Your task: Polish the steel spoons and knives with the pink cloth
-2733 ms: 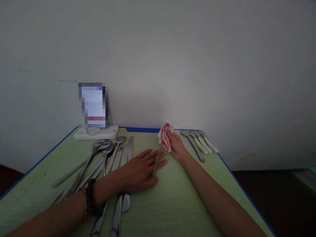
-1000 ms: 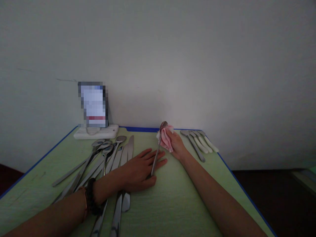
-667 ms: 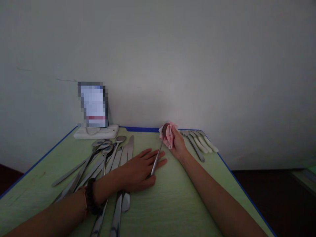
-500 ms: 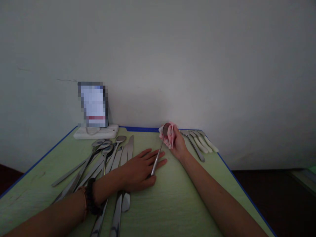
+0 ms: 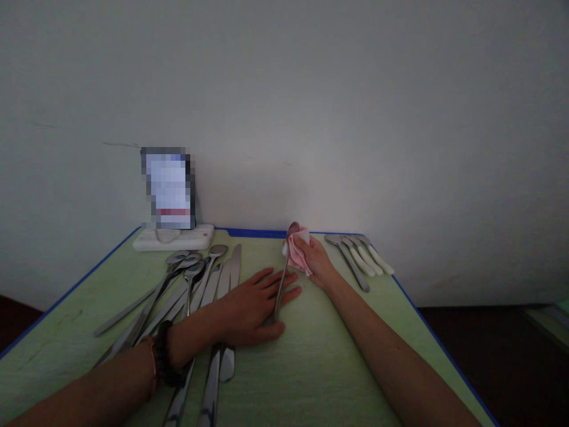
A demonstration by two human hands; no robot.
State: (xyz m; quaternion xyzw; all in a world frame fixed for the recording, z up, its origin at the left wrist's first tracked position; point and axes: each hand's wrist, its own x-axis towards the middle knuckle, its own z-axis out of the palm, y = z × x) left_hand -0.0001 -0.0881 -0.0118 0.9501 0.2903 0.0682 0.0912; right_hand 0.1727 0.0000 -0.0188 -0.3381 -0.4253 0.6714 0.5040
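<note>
Pressing a folded pink cloth (image 5: 299, 254) against the bowl end of a long metal spoon (image 5: 280, 292), a person works at a pale green desk (image 5: 329, 367) set by a grey wall (image 5: 355, 118). The right hand (image 5: 316, 261) is closed around the cloth near the desk's far edge. The left hand (image 5: 253, 305) is spread with fingers extended, the spoon's handle running across them toward the thumb; whether the thumb pinches the metal cannot be told. The spoon slants between both hands, bowl far and handle near.

Good work here likely calls for a steady hold on the handle, since a narrow stem could roll under pressure. Folding the cloth over both faces of the bowl and drawing it firmly down the neck should give even contact. Keeping the left forearm light would help avoid shifting the knives (image 5: 227, 365) beneath it.

More spoons (image 5: 217, 251) lie to the left; at far right, several pale-handled pieces (image 5: 364, 261) line up beside another metal spoon (image 5: 353, 270). At far left, a device (image 5: 170, 190) stands at a white base (image 5: 173, 238), its screen masked by coarse blocks. No brand, label or writing is readable anywhere.
</note>
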